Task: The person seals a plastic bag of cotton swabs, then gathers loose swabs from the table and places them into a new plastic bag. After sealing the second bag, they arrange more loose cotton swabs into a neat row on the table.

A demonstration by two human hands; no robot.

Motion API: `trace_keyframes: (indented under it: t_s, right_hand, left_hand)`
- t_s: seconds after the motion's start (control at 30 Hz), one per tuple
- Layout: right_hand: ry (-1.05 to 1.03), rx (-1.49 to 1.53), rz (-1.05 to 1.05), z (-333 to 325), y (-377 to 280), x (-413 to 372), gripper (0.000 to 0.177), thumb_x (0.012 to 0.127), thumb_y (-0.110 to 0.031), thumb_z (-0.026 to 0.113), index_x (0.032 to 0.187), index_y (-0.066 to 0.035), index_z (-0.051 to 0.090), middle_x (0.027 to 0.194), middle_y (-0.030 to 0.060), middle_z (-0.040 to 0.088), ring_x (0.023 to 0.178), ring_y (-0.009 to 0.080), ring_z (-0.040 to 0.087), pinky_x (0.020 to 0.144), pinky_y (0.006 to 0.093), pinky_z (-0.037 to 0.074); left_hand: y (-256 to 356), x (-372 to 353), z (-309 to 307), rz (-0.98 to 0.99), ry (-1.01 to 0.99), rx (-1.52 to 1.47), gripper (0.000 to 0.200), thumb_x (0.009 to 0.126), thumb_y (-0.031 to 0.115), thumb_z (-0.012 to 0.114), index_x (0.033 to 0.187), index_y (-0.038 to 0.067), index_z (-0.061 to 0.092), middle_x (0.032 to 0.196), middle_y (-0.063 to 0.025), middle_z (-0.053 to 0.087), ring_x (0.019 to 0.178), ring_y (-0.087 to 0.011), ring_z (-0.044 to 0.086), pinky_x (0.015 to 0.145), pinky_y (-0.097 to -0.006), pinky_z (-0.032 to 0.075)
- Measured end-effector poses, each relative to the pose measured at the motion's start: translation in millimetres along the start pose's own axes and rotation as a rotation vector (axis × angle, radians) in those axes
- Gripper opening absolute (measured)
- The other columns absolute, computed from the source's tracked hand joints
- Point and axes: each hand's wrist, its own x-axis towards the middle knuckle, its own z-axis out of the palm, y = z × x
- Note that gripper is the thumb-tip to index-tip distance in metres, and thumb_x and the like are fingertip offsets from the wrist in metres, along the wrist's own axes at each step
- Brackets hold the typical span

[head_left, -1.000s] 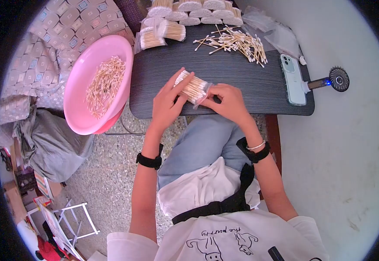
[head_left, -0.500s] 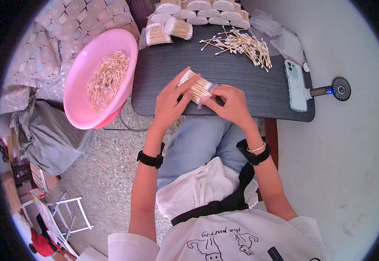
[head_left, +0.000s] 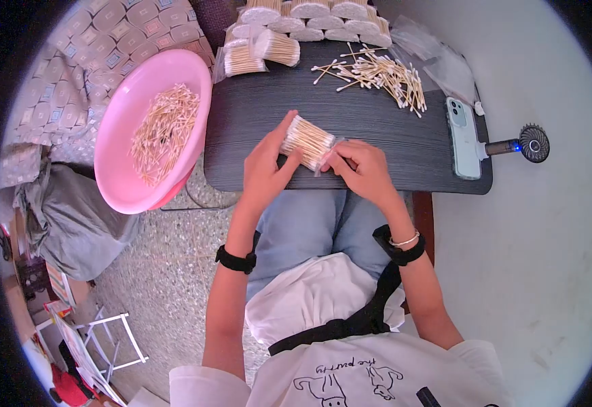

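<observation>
Between my hands, over the front half of the dark table, is a clear bag of cotton swabs. My left hand grips the bag from its left side, thumb on the near face and fingers behind. My right hand pinches the bag's loose plastic end at the right, fingertips together. The swabs lie side by side in the bag, which is tilted. A loose heap of cotton swabs lies at the table's back right.
Filled swab packs are stacked at the back, with two more packs in front. A pink basin of swabs stands at the left. On the right are empty plastic bags, a phone and a small fan beside the wall.
My left fingers have moved off the top face of the bag to its far left edge, so more swabs show. My right hand keeps its pinch on the bag's end.
</observation>
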Motion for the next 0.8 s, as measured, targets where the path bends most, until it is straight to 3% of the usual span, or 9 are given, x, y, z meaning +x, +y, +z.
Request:
trace_keyframes:
  t_s: [0.27, 0.43, 0.57, 0.8]
  right_hand:
    - [-0.007, 0.153, 0.108, 1.3, 3.2, -0.6, 0.034, 0.094, -0.031, 0.048, 0.076, -0.008, 0.065, 0.062, 0.0041, 0.059, 0.057, 0.0180, 0.058, 0.054, 0.0316, 0.043]
    - [0.003, 0.044, 0.109, 3.1, 2.8, 0.5, 0.034, 0.094, -0.031, 0.046, 0.074, -0.008, 0.061, 0.062, 0.0066, 0.056, 0.060, 0.0239, 0.058, 0.056, 0.0361, 0.043]
    - [0.040, -0.052, 0.062, 6.7, 3.9, 0.1, 0.034, 0.094, -0.031, 0.045, 0.073, -0.008, 0.059, 0.064, 0.0092, 0.054, 0.064, 0.0292, 0.057, 0.058, 0.0398, 0.043]
    - [0.015, 0.018, 0.098, 2.8, 2.0, 0.3, 0.032, 0.093, -0.030, 0.045, 0.075, -0.008, 0.058, 0.064, 0.0095, 0.056, 0.063, 0.0288, 0.057, 0.057, 0.0397, 0.043]
  left_hand:
    - [-3.9, 0.0, -0.8, -0.046, 0.000, -0.059, 0.051, 0.089, 0.017, 0.053, 0.138, 0.013, 0.041, 0.123, -0.0159, 0.057, 0.110, -0.0295, 0.057, 0.093, -0.0327, 0.042]
    - [3.5, 0.8, -3.9, -0.081, -0.039, 0.036, 0.051, 0.091, 0.018, 0.050, 0.140, 0.012, 0.038, 0.120, -0.0178, 0.057, 0.105, -0.0311, 0.058, 0.090, -0.0342, 0.043]
    - [-0.8, 0.3, -1.0, 0.004, -0.020, 0.126, 0.052, 0.092, 0.020, 0.047, 0.142, 0.010, 0.034, 0.119, -0.0183, 0.057, 0.106, -0.0324, 0.057, 0.091, -0.0356, 0.043]
    - [1.6, 1.7, -0.6, 0.007, -0.029, 0.144, 0.052, 0.094, 0.023, 0.045, 0.142, 0.008, 0.033, 0.120, -0.0187, 0.057, 0.108, -0.0323, 0.055, 0.092, -0.0360, 0.042]
